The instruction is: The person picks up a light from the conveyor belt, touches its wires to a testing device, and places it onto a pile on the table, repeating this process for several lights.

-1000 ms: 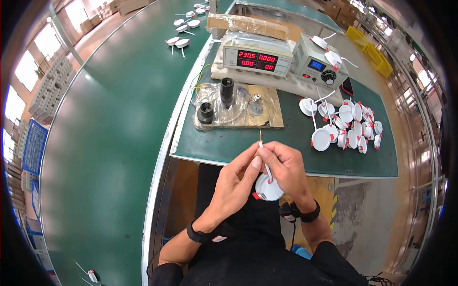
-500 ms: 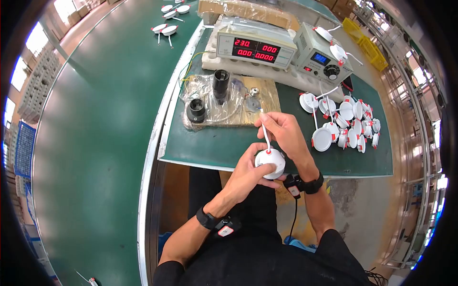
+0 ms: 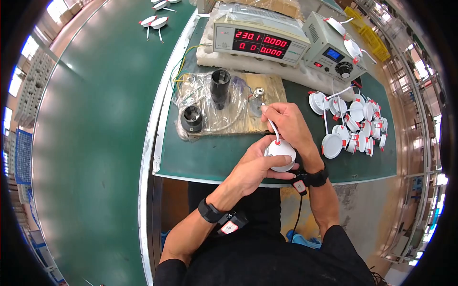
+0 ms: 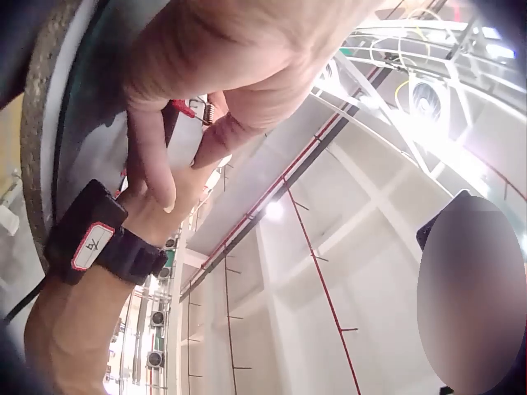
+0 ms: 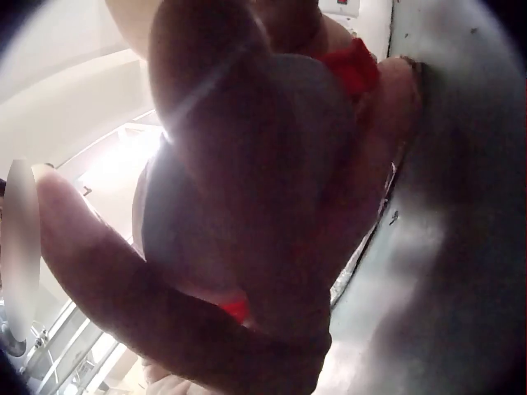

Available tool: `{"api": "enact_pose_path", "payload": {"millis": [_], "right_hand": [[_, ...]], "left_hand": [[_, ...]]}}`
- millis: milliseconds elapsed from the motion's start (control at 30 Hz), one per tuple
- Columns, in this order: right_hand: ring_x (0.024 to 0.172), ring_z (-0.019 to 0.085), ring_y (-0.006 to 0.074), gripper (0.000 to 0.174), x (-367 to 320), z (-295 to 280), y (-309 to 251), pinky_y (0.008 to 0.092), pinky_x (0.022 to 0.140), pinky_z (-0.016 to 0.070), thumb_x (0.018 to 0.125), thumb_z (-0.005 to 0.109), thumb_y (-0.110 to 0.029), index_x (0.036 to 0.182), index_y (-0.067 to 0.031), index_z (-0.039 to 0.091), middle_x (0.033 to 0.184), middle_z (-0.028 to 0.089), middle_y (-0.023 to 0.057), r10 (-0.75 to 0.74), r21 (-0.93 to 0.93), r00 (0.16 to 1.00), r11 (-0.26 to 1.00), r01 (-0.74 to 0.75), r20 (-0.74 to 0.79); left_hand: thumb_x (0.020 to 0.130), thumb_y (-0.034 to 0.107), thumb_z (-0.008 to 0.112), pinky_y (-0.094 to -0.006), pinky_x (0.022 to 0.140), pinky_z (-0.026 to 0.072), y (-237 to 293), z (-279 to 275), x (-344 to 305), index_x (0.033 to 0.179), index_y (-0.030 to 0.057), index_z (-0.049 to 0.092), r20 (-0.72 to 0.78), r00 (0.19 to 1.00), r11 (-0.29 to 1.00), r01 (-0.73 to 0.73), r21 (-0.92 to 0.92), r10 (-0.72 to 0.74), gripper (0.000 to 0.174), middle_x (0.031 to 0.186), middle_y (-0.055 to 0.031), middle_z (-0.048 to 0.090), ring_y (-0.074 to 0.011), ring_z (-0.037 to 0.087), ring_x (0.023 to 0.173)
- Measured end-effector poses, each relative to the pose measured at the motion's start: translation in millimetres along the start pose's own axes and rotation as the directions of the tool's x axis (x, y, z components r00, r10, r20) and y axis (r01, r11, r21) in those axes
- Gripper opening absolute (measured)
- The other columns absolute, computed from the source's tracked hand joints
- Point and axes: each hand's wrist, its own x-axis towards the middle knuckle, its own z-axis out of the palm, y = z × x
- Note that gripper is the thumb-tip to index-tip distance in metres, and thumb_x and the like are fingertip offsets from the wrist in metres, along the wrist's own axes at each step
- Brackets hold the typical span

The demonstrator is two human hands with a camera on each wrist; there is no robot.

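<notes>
A round white lamp [image 3: 281, 151] with a red-collared white cable is gripped by the left hand [image 3: 255, 167], whose thumb lies across its face. The right hand [image 3: 290, 127] pinches the cable near its far end, beside a small metal fitting [image 3: 258, 93] on the plastic-wrapped board [image 3: 248, 125]. In the left wrist view the left hand [image 4: 239, 66] bends round the lamp, mostly hiding it; a red clip [image 4: 183, 108] and a spring show. The right wrist view has the lamp [image 5: 177, 222] in shadow behind fingers.
Two black sockets [image 3: 192, 119] stand on the board's left. Behind are a meter [image 3: 260, 40] with red digits and a grey box [image 3: 334, 52] with a knob, two lamps on top. Several white lamps [image 3: 332, 145] lie to the right. A long green surface [image 3: 95, 143] runs along the left.
The left hand has moved from the cable to the lamp body. Both hands have carried the lamp forward, and the cable end has come up to the metal fitting on the board.
</notes>
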Motion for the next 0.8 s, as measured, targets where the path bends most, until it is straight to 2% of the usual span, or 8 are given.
{"api": "enact_pose_path", "payload": {"millis": [200, 300, 500, 600, 800], "right_hand": [[0.051, 0.047, 0.0082, 0.038, 2, -1, 4, 0.0293, 0.047, 0.0358, 0.098, 0.059, -0.028, 0.078, 0.0032, 0.065, 0.058, 0.054, 0.0016, -0.019, -0.008, 1.0, 1.0, 0.019, 0.004], [0.052, 0.047, 0.0084, 0.037, 7, 2, 7, 0.0298, 0.048, 0.0351, 0.097, 0.059, -0.027, 0.077, 0.0031, 0.065, 0.057, 0.052, 0.0015, -0.039, 0.033, 0.999, 0.999, 0.04, -0.012], [0.052, 0.047, 0.0089, 0.037, 9, 2, 15, 0.0309, 0.05, 0.0364, 0.096, 0.059, -0.026, 0.074, 0.0036, 0.064, 0.056, 0.051, 0.0017, -0.061, 0.05, 0.998, 0.997, 0.061, -0.014], [0.052, 0.047, 0.0092, 0.037, 7, 1, 10, 0.0312, 0.05, 0.0369, 0.096, 0.059, -0.026, 0.074, 0.0035, 0.064, 0.056, 0.052, 0.002, -0.092, -0.014, 0.995, 0.996, 0.092, -0.032], [0.054, 0.048, 0.0101, 0.037, 6, 2, 15, 0.0315, 0.051, 0.0375, 0.095, 0.059, -0.027, 0.074, 0.0025, 0.064, 0.057, 0.052, 0.0026, -0.13, 0.03, 0.991, 0.991, 0.132, -0.039]], "left_hand": [[0.09, 0.003, 0.069, -0.0423, 0.088, 0.0628, 1, 0, 0, 0.137, 0.0031, 0.045, 0.006, 1.0, 1.0, 0.016, -0.005, -0.016, 0.053, 0.123, -0.0139, 0.063, -0.031, 0.07, 0.108], [0.09, 0.002, 0.07, -0.043, 0.088, 0.0625, -3, -10, 10, 0.135, 0.0028, 0.048, 0.025, 0.998, 0.996, -0.064, 0.054, 0.063, 0.05, 0.122, -0.0137, 0.064, -0.03, 0.07, 0.108], [0.091, 0.002, 0.069, -0.0425, 0.088, 0.0624, -6, -9, 12, 0.129, 0.0023, 0.051, -0.01, 0.998, 0.997, -0.065, 0.049, 0.065, 0.043, 0.119, -0.0124, 0.066, -0.0265, 0.07, 0.107], [0.09, 0.001, 0.07, -0.0412, 0.088, 0.0627, -7, -9, 14, 0.127, 0.0023, 0.052, -0.016, 0.998, 0.997, -0.061, 0.037, 0.062, 0.041, 0.118, -0.012, 0.066, -0.025, 0.07, 0.106], [0.089, 0.0, 0.071, -0.0394, 0.086, 0.0634, -4, -1, 11, 0.128, 0.002, 0.052, -0.018, 0.999, 0.999, -0.042, -0.033, 0.041, 0.044, 0.117, -0.0128, 0.067, -0.0263, 0.072, 0.104]]}}
